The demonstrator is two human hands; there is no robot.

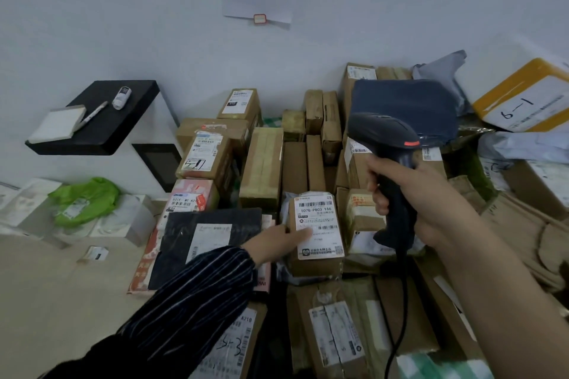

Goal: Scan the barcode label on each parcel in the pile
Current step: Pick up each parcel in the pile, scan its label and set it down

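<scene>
A pile of cardboard parcels fills the middle and right of the head view. A small brown parcel lies near the centre with a white barcode label facing up. My left hand, in a striped sleeve, holds this parcel at its left side, thumb lying on the label. My right hand grips the handle of a black barcode scanner, held above and to the right of the parcel. The scanner's cable hangs down toward me.
A flat black parcel lies left of the held one. A green bag and white boxes sit at the left. A black shelf carries a pen and notepad. A yellow parcel and grey bags lie at the back right.
</scene>
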